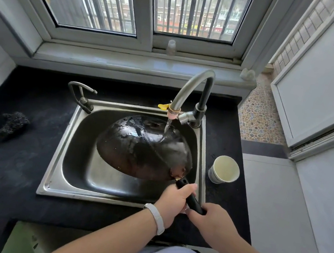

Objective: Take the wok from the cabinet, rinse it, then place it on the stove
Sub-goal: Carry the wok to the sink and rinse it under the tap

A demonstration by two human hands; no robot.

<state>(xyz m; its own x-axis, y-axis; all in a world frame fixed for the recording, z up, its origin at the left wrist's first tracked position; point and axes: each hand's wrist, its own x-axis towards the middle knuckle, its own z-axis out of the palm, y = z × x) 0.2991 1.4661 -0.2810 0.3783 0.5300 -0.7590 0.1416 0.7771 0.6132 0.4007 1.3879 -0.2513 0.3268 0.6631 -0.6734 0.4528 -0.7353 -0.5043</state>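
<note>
Both hands, the left hand [173,201] and right hand [212,223], grip closed around the handle [190,198] of the upturned wok [143,146] in the sink [59,148], where faucet [192,86] water wetting that handle could make the heavy pan slip or twist.
</note>
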